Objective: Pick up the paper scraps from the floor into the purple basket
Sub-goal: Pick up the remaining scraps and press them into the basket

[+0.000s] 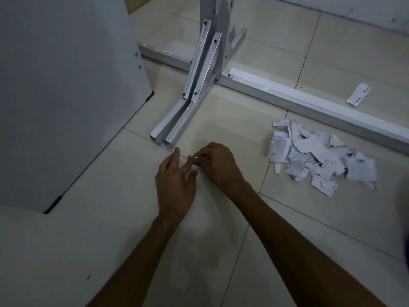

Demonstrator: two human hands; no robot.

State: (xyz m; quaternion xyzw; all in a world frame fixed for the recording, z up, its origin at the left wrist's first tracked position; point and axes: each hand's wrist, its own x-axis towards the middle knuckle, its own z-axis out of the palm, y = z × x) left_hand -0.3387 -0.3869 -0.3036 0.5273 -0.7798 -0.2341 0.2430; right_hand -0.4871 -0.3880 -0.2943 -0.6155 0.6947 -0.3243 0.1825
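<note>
Head view: right hand [218, 161] pinches a small scrap [197, 160], mostly hidden by its fingers; left hand [176, 185] is spread, touching it. Paper pile [314, 155] lies right, near the metal rail [309, 105]. Bare tile [77, 240] stretches left.

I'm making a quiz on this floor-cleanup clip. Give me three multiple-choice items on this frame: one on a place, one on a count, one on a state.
1. Where is the pile of paper scraps?
A. right of the hands
B. left of the hands
C. on the grey cabinet

2. How many scraps lie alone beyond the metal rail?
A. none
B. one
C. four

3. What is the right hand doing?
A. lying flat
B. pinching a small white scrap
C. gripping the rail

Answers: 1 A, the pile lies on the tiles to the right. 2 B, a single strip lies there. 3 B, its fingertips close on the scrap beside the open left hand.
</note>
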